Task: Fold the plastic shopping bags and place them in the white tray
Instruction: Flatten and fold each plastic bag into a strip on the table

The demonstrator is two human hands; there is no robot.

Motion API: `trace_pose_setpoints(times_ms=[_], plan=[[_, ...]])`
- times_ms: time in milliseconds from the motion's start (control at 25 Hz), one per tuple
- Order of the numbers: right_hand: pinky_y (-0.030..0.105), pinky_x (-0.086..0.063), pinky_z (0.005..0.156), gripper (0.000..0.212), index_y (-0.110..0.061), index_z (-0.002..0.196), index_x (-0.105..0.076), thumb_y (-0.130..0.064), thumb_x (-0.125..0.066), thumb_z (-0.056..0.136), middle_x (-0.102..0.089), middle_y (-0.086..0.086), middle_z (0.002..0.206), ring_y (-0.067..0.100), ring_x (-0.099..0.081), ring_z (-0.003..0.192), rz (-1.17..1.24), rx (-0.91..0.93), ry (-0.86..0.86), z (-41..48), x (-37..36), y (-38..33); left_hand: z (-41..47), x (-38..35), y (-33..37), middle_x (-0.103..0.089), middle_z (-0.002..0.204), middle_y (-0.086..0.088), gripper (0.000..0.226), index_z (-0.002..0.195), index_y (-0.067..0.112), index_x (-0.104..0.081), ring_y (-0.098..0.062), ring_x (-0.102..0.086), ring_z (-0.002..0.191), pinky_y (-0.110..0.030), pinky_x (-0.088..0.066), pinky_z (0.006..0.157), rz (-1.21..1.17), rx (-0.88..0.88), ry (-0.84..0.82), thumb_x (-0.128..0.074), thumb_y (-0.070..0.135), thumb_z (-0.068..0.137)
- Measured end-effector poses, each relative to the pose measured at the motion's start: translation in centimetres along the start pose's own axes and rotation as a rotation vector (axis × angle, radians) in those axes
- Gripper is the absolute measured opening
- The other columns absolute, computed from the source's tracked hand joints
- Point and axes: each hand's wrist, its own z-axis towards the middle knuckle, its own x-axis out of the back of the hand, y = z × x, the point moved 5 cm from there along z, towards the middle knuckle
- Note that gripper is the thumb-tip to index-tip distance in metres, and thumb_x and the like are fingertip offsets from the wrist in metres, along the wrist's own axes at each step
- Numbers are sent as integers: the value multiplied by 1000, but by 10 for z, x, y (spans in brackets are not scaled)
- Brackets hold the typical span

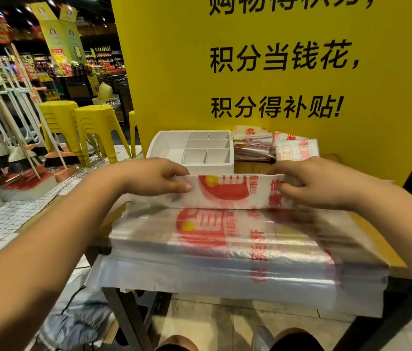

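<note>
Pinching a folded plastic bag (227, 191) at its two ends, the left hand (159, 177) and right hand (308, 183) hold it as a long, upright strip just above the stack of flat bags (225, 249). The stack covers most of the table (377, 244). Both ends of the strip are hidden under the fingers, and the right fingertips are blurred. The stack is also smeared, so its red print is hard to read. The strip stands in front of the white tray (167, 145) and hides the tray's near wall low down. Just right of the tray lies a pile of folded bags (253, 145), against a yellow board (174, 72). Yellow stools (93, 130) and brooms (10, 148) stand to the left.
</note>
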Motion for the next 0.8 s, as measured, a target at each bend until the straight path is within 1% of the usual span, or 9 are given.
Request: trace_pose_setpoints(times_ms=[40,120,240,360,480,560,600,680,800], plan=[[32,-46,67,38,-39,131,-48,-49,-47,95,-62,-12,87,14,-56,80,-45,-13,36,7,2,4,8,3,-3,-62,128,13,51,131,33,-58,-11,-58,113,-37,-46,102,-12,16,-12,-55,63,89],[30,-39,67,45,-40,134,-45,-60,-45,93,-66,-7,102,18,-58,88,-173,-47,96,15,-1,11,20,4,-8,-61,132,8,61,134,35,-55,-13,-57,115,-34,-46,98,0,27,23,-61,66,82],[34,-37,79,57,-36,140,-41,-67,-39,92,-62,-4,122,24,-59,108,-248,-52,141,17,-19,15,27,-4,-14,-60,133,1,60,136,38,-49,-18,-56,121,-35,-45,99,86,34,156,-66,61,84],[38,-40,96,56,-34,144,-39,-62,-40,95,-55,-1,133,25,-53,119,-179,-70,119,12,-36,14,21,-27,-10,-50,144,6,53,144,39,-42,-21,-45,132,-42,-33,113,217,-31,238,-56,54,95],[38,-39,104,48,-31,146,-41,-45,-42,100,-47,0,145,25,-48,127,-104,-1,151,9,-48,1,14,-49,5,-35,157,6,48,149,39,-37,-20,-30,144,-44,-26,120,104,-99,252,-43,30,102],[36,-33,113,48,-29,150,-40,-36,-41,102,-39,-2,155,22,-39,138,-18,66,149,10,-52,-17,12,-62,20,-21,164,7,52,154,37,-29,-16,-15,151,-41,-13,124,60,-93,210,-37,25,104],[34,-27,118,51,-29,153,-34,-36,-40,103,-31,-4,160,18,-31,145,51,76,104,11,-56,-26,11,-68,25,-14,166,8,52,156,36,-24,-12,-7,153,-40,-7,125,41,-90,178,-35,29,106],[31,-10,124,58,-34,158,-19,-48,-33,104,-13,-9,165,11,-10,152,174,63,-52,10,-67,-42,8,-79,32,0,167,11,55,158,39,-11,-7,5,153,-40,3,125,8,-70,86,-27,45,106],[31,4,124,65,-42,157,-4,-64,-16,97,6,-13,165,6,7,151,169,9,-187,3,-80,-44,3,-86,29,13,164,17,65,155,48,3,-8,14,151,-42,9,124,25,-8,21,-12,67,95]])
